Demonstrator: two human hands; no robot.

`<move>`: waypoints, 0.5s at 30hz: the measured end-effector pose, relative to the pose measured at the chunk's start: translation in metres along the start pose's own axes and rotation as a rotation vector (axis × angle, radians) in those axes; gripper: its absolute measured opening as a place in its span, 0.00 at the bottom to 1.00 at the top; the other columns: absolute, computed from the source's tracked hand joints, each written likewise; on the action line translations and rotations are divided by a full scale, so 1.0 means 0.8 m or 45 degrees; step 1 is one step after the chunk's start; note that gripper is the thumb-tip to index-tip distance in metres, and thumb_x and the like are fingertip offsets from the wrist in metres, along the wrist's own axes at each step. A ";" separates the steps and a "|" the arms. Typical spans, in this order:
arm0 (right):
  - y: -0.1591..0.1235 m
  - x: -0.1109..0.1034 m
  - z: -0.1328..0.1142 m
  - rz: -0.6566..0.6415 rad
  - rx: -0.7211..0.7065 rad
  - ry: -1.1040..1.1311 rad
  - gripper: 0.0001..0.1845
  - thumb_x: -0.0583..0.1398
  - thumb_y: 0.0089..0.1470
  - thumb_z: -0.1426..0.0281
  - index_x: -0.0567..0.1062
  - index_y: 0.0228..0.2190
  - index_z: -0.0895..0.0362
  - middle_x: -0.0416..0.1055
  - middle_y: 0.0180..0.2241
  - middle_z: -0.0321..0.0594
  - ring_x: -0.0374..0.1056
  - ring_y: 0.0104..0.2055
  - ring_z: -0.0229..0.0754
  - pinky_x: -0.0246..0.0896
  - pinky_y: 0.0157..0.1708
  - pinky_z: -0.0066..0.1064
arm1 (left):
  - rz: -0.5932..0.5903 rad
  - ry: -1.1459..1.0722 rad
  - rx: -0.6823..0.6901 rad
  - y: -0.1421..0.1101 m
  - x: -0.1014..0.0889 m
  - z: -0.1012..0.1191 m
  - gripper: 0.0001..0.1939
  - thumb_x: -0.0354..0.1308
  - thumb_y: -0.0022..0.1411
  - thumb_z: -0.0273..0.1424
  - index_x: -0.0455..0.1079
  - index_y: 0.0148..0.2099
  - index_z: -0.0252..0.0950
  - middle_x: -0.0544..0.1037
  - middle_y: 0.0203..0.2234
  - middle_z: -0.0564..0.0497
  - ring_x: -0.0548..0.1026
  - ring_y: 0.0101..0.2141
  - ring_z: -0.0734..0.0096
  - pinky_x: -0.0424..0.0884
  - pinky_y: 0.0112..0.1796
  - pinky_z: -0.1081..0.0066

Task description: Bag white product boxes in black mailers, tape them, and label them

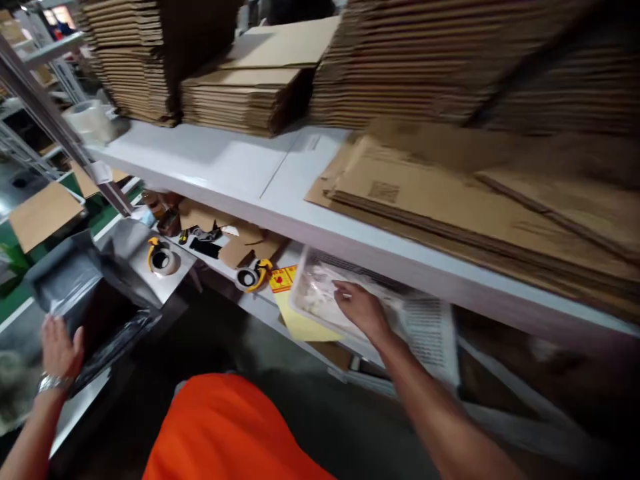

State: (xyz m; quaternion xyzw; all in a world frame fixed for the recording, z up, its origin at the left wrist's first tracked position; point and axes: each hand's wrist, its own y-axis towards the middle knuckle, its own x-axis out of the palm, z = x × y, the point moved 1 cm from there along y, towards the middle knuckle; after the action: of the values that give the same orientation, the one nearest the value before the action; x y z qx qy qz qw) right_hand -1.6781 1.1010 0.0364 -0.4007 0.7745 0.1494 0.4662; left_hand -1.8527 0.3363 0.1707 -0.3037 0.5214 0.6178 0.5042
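Observation:
My left hand [61, 348] lies with fingers outstretched against a dark grey plastic bag [75, 280], its mouth spread wide and its inside in shadow. The bag rests on a table at the left. My right hand [361, 308] is over a white plastic basket [300, 293] below the shelf. Its fingers are curled, with the tips close together beside clear, crinkled plastic [320, 287] in the basket. Whether anything is between those fingertips cannot be made out.
Flattened cardboard boxes [410, 193] and tall carton stacks [130, 60] load the white shelf [225, 160]. Below are a tape dispenser [250, 277], a red-and-yellow label [283, 279] and yellow paper [305, 323]. Another tape dispenser [163, 259] lies near the bag. A metal post [65, 127] rises at left.

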 end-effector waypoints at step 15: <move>-0.219 0.414 -0.540 -0.770 -0.624 0.016 0.25 0.63 0.71 0.60 0.77 0.63 0.61 0.75 0.66 0.65 0.76 0.66 0.64 0.71 0.65 0.50 | -0.728 0.043 0.712 0.094 0.137 -0.075 0.40 0.52 0.73 0.33 0.55 0.82 0.28 0.51 0.83 0.34 0.46 0.82 0.48 0.42 0.80 0.44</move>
State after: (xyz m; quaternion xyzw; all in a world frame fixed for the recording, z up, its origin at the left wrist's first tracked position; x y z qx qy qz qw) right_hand -1.8863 0.5693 0.0071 -0.7112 0.5656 0.1833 0.3750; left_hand -1.9661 0.3164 0.0812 -0.2979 0.5721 0.2816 0.7104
